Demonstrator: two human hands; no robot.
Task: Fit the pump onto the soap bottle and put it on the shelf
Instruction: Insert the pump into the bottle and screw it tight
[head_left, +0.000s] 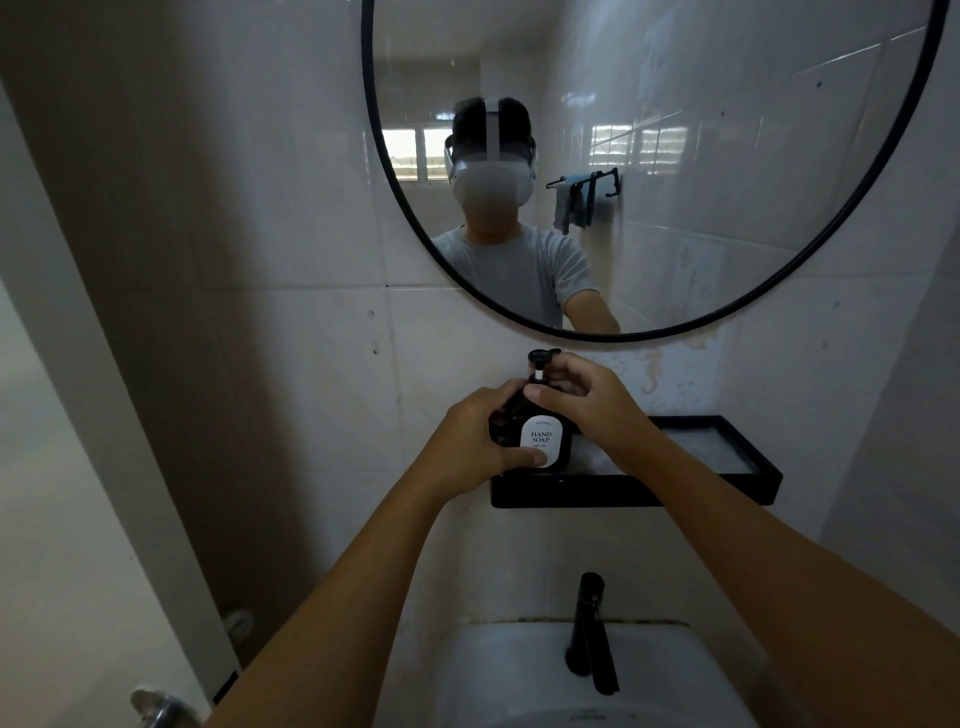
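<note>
A dark soap bottle (540, 441) with a white "HAND SOAP" label stands at the left end of the black wall shelf (727, 486). Its black pump (541, 359) sticks up from the neck. My left hand (475, 441) wraps around the bottle's left side, thumb on the label. My right hand (587, 400) grips the pump collar at the neck, fingers curled around it. The bottle's base is hidden behind the shelf's front lip.
A round black-framed mirror (883, 171) hangs above the shelf. Below are a white sink (498, 670) and a black tap (589, 629). A door and its metal handle (156, 709) are at the lower left. The shelf's right part holds nothing.
</note>
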